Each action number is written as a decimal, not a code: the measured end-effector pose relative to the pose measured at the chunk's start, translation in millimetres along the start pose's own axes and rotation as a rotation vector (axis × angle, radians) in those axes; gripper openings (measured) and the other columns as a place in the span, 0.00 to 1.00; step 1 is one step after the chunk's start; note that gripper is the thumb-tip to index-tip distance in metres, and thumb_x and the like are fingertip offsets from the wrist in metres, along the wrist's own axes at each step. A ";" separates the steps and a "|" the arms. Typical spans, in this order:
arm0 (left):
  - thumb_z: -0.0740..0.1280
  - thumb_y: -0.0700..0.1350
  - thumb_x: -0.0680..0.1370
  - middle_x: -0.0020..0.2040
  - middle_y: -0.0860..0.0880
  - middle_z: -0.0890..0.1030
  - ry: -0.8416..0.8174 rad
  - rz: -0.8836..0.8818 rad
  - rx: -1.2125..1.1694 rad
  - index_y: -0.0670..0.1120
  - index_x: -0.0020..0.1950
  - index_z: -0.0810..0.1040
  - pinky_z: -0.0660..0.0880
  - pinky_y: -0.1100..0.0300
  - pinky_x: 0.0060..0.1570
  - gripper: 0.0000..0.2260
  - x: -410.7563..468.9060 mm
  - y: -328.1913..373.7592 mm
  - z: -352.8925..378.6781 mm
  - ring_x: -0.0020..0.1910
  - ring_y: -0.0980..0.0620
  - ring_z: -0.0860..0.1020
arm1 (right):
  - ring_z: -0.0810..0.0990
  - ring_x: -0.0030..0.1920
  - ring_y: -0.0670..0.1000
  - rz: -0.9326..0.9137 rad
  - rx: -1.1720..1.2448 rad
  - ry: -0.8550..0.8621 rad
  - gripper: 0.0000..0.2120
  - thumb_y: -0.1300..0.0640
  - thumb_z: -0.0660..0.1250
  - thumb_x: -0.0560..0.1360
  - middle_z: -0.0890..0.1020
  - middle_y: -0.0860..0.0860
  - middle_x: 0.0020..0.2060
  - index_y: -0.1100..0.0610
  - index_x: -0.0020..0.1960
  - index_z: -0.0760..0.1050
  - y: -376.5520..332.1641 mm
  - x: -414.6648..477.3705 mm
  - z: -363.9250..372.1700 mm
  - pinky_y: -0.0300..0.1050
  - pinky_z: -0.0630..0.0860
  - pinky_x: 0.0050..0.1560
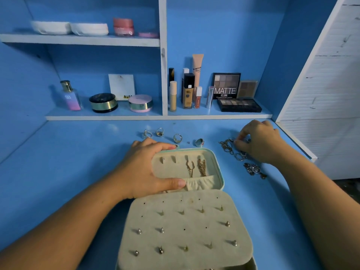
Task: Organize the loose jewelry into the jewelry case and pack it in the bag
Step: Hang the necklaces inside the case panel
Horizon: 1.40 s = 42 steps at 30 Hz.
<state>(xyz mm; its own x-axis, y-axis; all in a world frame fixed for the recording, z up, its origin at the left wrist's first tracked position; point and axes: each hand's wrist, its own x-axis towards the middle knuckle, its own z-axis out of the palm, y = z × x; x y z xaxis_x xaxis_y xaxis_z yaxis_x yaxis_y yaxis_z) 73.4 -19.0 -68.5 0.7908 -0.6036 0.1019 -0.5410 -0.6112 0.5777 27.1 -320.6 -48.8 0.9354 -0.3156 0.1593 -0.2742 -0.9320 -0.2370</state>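
An open jewelry case point(218, 164) lies on the blue desk. Its far half holds two gold necklaces point(195, 167) on hooks. Its near cream panel point(187, 227) carries several stud earrings. My left hand point(150, 168) grips the far half's left edge, thumb on the elastic pocket. My right hand point(259, 141) pinches a silver chain point(230, 150) lying to the right of the case. A silver brooch-like piece point(252, 168) lies nearer me. Several rings point(160, 132) sit in a row behind the case. No bag is in view.
Shelves at the back hold a perfume bottle point(69, 96), round compacts point(103, 103), foundation tubes point(188, 92) and eyeshadow palettes point(238, 105). Bowls and a pink jar point(123, 26) sit on the upper shelf. A white slatted panel point(327, 84) bounds the desk on the right.
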 end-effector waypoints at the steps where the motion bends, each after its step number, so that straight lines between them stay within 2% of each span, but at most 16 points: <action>1: 0.68 0.76 0.53 0.56 0.65 0.68 -0.005 0.001 0.002 0.65 0.66 0.70 0.66 0.57 0.64 0.43 0.2 -0.1 -0.4 0.60 0.60 0.64 | 0.68 0.56 0.54 -0.008 0.037 0.012 0.06 0.48 0.67 0.75 0.76 0.49 0.50 0.48 0.41 0.76 0.4 -0.4 0.2 0.51 0.66 0.53; 3: 0.68 0.76 0.53 0.56 0.65 0.68 -0.014 0.001 0.004 0.65 0.67 0.70 0.66 0.56 0.64 0.44 0.7 0.5 -1.5 0.60 0.61 0.64 | 0.74 0.49 0.51 -0.036 0.189 0.054 0.05 0.51 0.64 0.77 0.77 0.48 0.48 0.47 0.42 0.75 0.3 -2.4 -2.6 0.48 0.71 0.46; 5: 0.68 0.76 0.53 0.56 0.65 0.68 -0.017 0.002 -0.005 0.65 0.67 0.70 0.66 0.56 0.65 0.44 0.8 0.9 -2.3 0.61 0.60 0.64 | 0.76 0.42 0.47 -0.040 0.364 0.108 0.05 0.53 0.63 0.78 0.80 0.46 0.45 0.49 0.44 0.74 -1.4 -4.2 -5.9 0.40 0.69 0.37; 7: 0.68 0.76 0.53 0.55 0.65 0.68 -0.018 0.005 -0.010 0.65 0.68 0.70 0.66 0.55 0.66 0.44 0.2 1.3 -2.2 0.61 0.61 0.64 | 0.78 0.41 0.45 -0.048 0.493 0.173 0.04 0.54 0.63 0.78 0.82 0.46 0.42 0.51 0.45 0.74 -3.5 -4.5 -7.0 0.35 0.70 0.36; 9: 0.67 0.77 0.52 0.54 0.65 0.68 -0.022 0.004 -0.011 0.65 0.67 0.70 0.66 0.55 0.66 0.44 -0.1 0.9 -2.0 0.60 0.61 0.64 | 0.77 0.33 0.40 -0.060 0.640 0.194 0.03 0.56 0.64 0.78 0.82 0.47 0.40 0.51 0.46 0.74 -7.3 -5.1 -7.7 0.30 0.68 0.33; 10: 0.67 0.77 0.52 0.54 0.65 0.68 -0.026 0.001 -0.012 0.66 0.67 0.69 0.66 0.55 0.66 0.44 0.2 0.8 -2.2 0.60 0.61 0.64 | 0.76 0.32 0.39 -0.067 0.722 0.191 0.02 0.56 0.64 0.78 0.82 0.48 0.40 0.51 0.47 0.75 -9.1 -5.8 -8.4 0.30 0.69 0.34; 12: 0.67 0.77 0.52 0.54 0.65 0.68 -0.035 -0.003 -0.014 0.66 0.67 0.69 0.67 0.53 0.66 0.44 1.4 0.7 -3.0 0.60 0.61 0.64 | 0.76 0.37 0.43 -0.083 0.855 0.181 0.04 0.58 0.65 0.78 0.81 0.50 0.40 0.50 0.50 0.75 -11.5 -6.5 -9.9 0.37 0.74 0.42; 14: 0.67 0.77 0.52 0.54 0.65 0.68 -0.042 -0.004 -0.009 0.66 0.68 0.69 0.67 0.52 0.66 0.44 1.6 0.8 -3.6 0.60 0.60 0.64 | 0.76 0.40 0.45 -0.118 0.950 0.164 0.06 0.61 0.64 0.78 0.79 0.51 0.39 0.52 0.52 0.76 -17.0 -10.0 -13.4 0.39 0.75 0.47; 18: 0.67 0.77 0.53 0.55 0.64 0.68 -0.041 -0.006 -0.006 0.66 0.68 0.68 0.67 0.52 0.66 0.45 0.5 1.1 -4.0 0.61 0.60 0.64 | 0.78 0.38 0.43 -0.230 1.098 0.167 0.09 0.65 0.62 0.78 0.82 0.48 0.41 0.55 0.54 0.76 -37.6 -21.3 -20.8 0.37 0.77 0.42; 22: 0.65 0.77 0.55 0.55 0.64 0.68 -0.032 0.003 0.018 0.66 0.68 0.69 0.68 0.50 0.65 0.42 -0.4 2.3 -3.5 0.61 0.59 0.65 | 0.78 0.37 0.45 -0.358 1.203 0.065 0.12 0.67 0.62 0.77 0.84 0.47 0.44 0.55 0.56 0.76 -58.4 -34.7 -20.8 0.37 0.74 0.38; 25: 0.64 0.75 0.60 0.56 0.66 0.69 0.076 0.052 -0.006 0.67 0.63 0.70 0.68 0.49 0.65 0.33 -1.6 4.8 -2.4 0.62 0.60 0.66 | 0.77 0.36 0.45 -0.431 1.238 -0.068 0.13 0.65 0.62 0.75 0.84 0.48 0.47 0.55 0.58 0.76 -70.6 -44.8 -18.8 0.35 0.73 0.37; 28: 0.63 0.71 0.66 0.55 0.66 0.71 0.197 0.119 -0.055 0.66 0.65 0.70 0.68 0.48 0.65 0.28 -1.7 7.5 -1.3 0.62 0.61 0.67 | 0.77 0.37 0.46 -0.491 1.255 -0.189 0.16 0.63 0.63 0.75 0.83 0.48 0.51 0.53 0.61 0.74 -76.6 -52.4 -17.4 0.34 0.73 0.39; 32: 0.64 0.66 0.72 0.56 0.65 0.73 0.176 0.198 -0.181 0.74 0.59 0.69 0.66 0.54 0.66 0.16 -2.4 15.8 1.1 0.63 0.61 0.66 | 0.75 0.36 0.45 -0.570 1.309 -0.336 0.19 0.66 0.62 0.75 0.82 0.49 0.52 0.54 0.64 0.72 -83.5 -60.3 -17.5 0.34 0.73 0.40; 35: 0.65 0.63 0.74 0.56 0.62 0.74 0.114 0.203 -0.249 0.67 0.55 0.74 0.65 0.58 0.66 0.10 -1.5 20.4 1.9 0.62 0.61 0.67 | 0.77 0.38 0.42 -0.585 1.341 -0.412 0.19 0.67 0.61 0.75 0.83 0.47 0.49 0.55 0.64 0.72 -87.2 -64.8 -19.8 0.34 0.73 0.40; 38: 0.66 0.59 0.74 0.55 0.59 0.77 0.069 0.205 -0.352 0.62 0.51 0.78 0.68 0.56 0.66 0.08 -1.1 22.4 -0.3 0.63 0.57 0.71 | 0.79 0.39 0.42 -0.580 1.362 -0.416 0.18 0.68 0.62 0.75 0.83 0.48 0.48 0.56 0.64 0.71 -87.3 -65.3 -21.9 0.34 0.73 0.39; 42: 0.68 0.53 0.75 0.56 0.55 0.81 0.009 0.209 -0.536 0.47 0.52 0.81 0.70 0.59 0.64 0.11 -1.1 22.8 -6.3 0.61 0.58 0.76 | 0.74 0.35 0.47 -0.507 1.386 -0.368 0.17 0.58 0.65 0.72 0.83 0.52 0.45 0.50 0.61 0.77 -78.9 -58.2 -22.7 0.37 0.71 0.37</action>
<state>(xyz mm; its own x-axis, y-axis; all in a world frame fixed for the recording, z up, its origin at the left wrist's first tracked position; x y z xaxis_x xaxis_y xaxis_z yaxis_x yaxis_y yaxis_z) 62.0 -29.0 -50.4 0.6862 -0.6778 0.2639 -0.4675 -0.1331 0.8739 -10.8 -232.7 -17.6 0.9229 0.2323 0.3069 0.3065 0.0387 -0.9511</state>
